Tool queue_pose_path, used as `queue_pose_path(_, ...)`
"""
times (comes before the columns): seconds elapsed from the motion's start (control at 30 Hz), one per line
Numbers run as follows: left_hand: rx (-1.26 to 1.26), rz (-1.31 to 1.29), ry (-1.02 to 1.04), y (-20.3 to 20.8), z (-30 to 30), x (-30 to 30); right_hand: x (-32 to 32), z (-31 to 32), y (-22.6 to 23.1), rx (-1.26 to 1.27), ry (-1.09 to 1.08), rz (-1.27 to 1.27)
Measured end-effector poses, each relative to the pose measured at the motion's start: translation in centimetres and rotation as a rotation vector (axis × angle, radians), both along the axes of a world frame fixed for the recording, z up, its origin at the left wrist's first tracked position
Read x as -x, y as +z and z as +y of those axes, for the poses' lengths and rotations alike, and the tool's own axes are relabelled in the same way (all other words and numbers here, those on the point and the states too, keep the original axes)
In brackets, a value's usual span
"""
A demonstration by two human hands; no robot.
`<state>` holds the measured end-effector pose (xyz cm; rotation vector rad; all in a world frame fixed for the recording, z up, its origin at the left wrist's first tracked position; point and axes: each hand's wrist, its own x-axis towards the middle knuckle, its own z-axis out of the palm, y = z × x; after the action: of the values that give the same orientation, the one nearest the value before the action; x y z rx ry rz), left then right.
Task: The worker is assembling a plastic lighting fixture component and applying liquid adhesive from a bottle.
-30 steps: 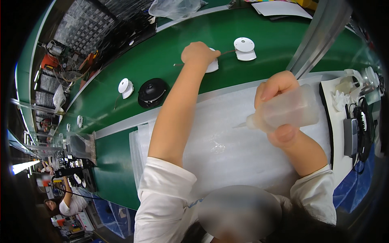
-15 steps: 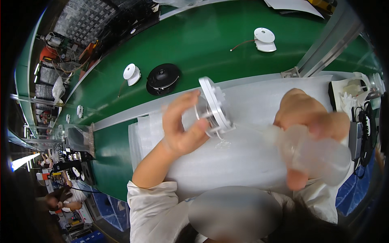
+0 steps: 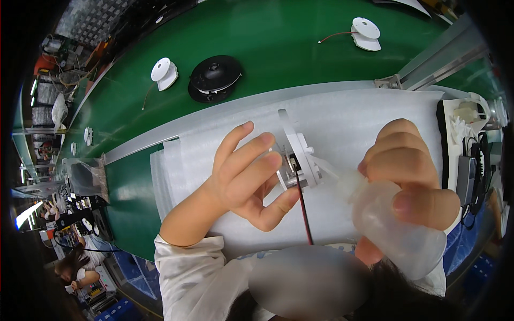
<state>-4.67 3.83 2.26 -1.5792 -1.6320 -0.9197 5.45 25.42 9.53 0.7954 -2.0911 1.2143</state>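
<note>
My left hand point(image 3: 246, 176) grips a white round plastic part point(image 3: 300, 152) by its edge, tilted almost on end, with a red and black wire point(image 3: 303, 214) hanging from it. In my right hand point(image 3: 409, 166) is a translucent squeeze bottle point(image 3: 399, 224), the fingers wrapped round it. The bottle's narrow nozzle points left and reaches the side of the white part; whether it touches cannot be made out. Both hands are above a white foam sheet point(image 3: 257, 230).
A green conveyor belt point(image 3: 289, 48) runs beyond the sheet. It carries a black round unit point(image 3: 214, 77) and white round parts with wires point(image 3: 164, 74) point(image 3: 366, 34). A metal post point(image 3: 433, 59) stands at the right, near a power adapter point(image 3: 467, 176). Another person point(image 3: 77, 273) sits far left.
My left hand has turned the white part, so the wire now shows. The bottle's nozzle has come up to the part. The view has shifted slightly.
</note>
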Motion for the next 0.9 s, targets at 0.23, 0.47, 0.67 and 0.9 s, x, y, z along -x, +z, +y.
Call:
queue_pose_path(0.23, 0.000, 0.025, 0.007, 0.2, 0.1, -0.1, 0.0, -0.3, -0.4, -0.007, -0.029, 0.051)
queue_pose_path(0.47, 0.012, -0.049, 0.001, 0.6, -0.1, -0.1, -0.1, -0.8, -1.0, -0.010, -0.067, 0.128)
queue_pose_path(0.67, -0.016, -0.217, -0.028, 1.1, -0.3, -0.2, -1.0, -1.7, -1.0, -0.005, -0.137, 0.141)
queue_pose_path(0.9, -0.058, -0.417, -0.076, -0.5, -1.0, 0.2, -0.6, -1.3, -1.2, -0.029, -0.084, 0.190)
